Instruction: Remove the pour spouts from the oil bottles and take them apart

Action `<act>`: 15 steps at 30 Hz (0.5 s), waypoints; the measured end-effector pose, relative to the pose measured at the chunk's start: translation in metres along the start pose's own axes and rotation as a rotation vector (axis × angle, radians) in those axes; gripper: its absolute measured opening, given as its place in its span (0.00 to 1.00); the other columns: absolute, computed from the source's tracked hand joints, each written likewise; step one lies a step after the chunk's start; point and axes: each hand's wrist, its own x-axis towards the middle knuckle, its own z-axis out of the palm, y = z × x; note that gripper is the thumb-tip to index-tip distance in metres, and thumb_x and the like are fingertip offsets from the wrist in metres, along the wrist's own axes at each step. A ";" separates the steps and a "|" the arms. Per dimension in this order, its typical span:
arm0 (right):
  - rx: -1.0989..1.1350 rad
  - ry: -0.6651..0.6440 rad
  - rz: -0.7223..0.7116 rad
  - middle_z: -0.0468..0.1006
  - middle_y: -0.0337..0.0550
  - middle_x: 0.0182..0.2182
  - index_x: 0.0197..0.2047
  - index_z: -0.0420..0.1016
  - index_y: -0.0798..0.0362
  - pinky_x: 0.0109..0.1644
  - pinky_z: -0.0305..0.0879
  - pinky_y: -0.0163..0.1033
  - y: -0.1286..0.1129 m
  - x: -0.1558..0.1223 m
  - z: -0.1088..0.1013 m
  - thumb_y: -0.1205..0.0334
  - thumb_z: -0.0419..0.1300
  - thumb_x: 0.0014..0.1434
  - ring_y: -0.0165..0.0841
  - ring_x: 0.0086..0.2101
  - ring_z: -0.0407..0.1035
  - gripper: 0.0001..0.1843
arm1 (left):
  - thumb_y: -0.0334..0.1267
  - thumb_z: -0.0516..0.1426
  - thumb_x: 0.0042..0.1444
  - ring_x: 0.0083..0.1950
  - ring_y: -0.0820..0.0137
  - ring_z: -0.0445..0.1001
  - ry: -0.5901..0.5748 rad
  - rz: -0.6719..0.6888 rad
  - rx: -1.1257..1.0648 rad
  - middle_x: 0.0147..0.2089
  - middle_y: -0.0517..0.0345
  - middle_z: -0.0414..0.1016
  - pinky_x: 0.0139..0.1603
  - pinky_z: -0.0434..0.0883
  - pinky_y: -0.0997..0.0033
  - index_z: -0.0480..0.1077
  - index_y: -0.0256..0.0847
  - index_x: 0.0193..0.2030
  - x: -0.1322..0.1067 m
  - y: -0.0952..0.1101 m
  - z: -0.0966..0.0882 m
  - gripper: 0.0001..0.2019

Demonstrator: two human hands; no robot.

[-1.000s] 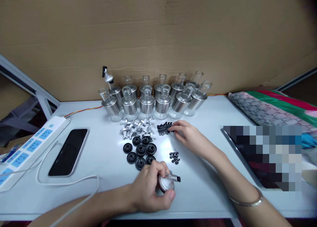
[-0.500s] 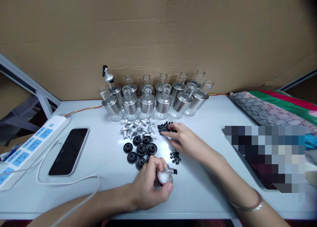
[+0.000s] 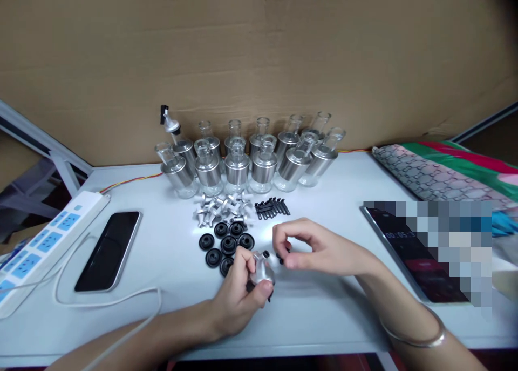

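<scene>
My left hand (image 3: 243, 292) is closed round a silver pourer spout (image 3: 263, 274). Its narrow tube, with a black tip, points up and away from me, and a dark part shows below my thumb. Just right of it, my right hand (image 3: 307, 248) has thumb and fingers drawn together. Small black bits (image 3: 280, 259) show at those fingertips; I cannot tell whether they are held or are rings on the table. Beyond my right hand lies a row of black flip caps (image 3: 272, 209). Black round stoppers (image 3: 229, 244) and a heap of silver spouts (image 3: 222, 209) lie left of these.
Several glass bottles with metal sleeves (image 3: 237, 171) stand along the back; one at the left carries a fitted spout (image 3: 172, 125). A phone (image 3: 108, 251) and a power strip (image 3: 44, 244) with a white cable lie left. A partly blurred device (image 3: 421, 263) and patterned cloth (image 3: 416, 174) lie right.
My right hand has drawn back from the black flip caps towards the spout and pinched its fingers. My left hand has turned the spout so its tip points more upward.
</scene>
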 end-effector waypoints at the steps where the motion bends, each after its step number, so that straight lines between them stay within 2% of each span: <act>1: 0.016 -0.014 0.008 0.67 0.36 0.25 0.29 0.66 0.54 0.33 0.58 0.34 0.000 0.000 0.003 0.43 0.57 0.58 0.27 0.27 0.59 0.21 | 0.58 0.50 0.61 0.23 0.80 0.56 0.010 0.000 0.014 0.29 0.67 0.56 0.26 0.55 0.76 0.45 0.45 0.35 0.000 -0.001 0.000 0.21; 6: -0.049 0.004 0.045 0.67 0.35 0.26 0.33 0.66 0.53 0.33 0.57 0.32 0.000 0.003 0.012 0.52 0.54 0.63 0.27 0.28 0.59 0.13 | 0.60 0.53 0.57 0.24 0.80 0.49 0.049 0.029 0.040 0.28 0.68 0.50 0.24 0.51 0.77 0.46 0.44 0.35 0.001 -0.001 -0.001 0.24; 11: -0.141 0.047 0.054 0.68 0.35 0.28 0.37 0.67 0.53 0.33 0.57 0.32 0.000 0.002 0.013 0.57 0.49 0.67 0.27 0.29 0.61 0.10 | 0.56 0.56 0.58 0.26 0.81 0.57 0.048 0.055 -0.055 0.35 0.64 0.58 0.25 0.57 0.80 0.48 0.46 0.41 0.004 0.005 0.001 0.22; 13: -0.164 0.095 0.052 0.69 0.36 0.28 0.38 0.67 0.52 0.33 0.58 0.32 0.002 0.002 0.013 0.58 0.48 0.67 0.28 0.29 0.62 0.10 | 0.53 0.57 0.58 0.26 0.82 0.60 0.022 0.008 -0.115 0.41 0.60 0.61 0.23 0.59 0.81 0.48 0.48 0.45 0.005 0.007 0.002 0.22; 15: -0.191 0.140 0.040 0.69 0.36 0.28 0.38 0.66 0.52 0.32 0.58 0.32 0.004 0.003 0.014 0.58 0.48 0.67 0.28 0.28 0.62 0.10 | 0.52 0.57 0.59 0.24 0.82 0.62 0.016 -0.069 -0.154 0.42 0.58 0.63 0.22 0.61 0.80 0.48 0.48 0.50 0.007 0.007 0.003 0.23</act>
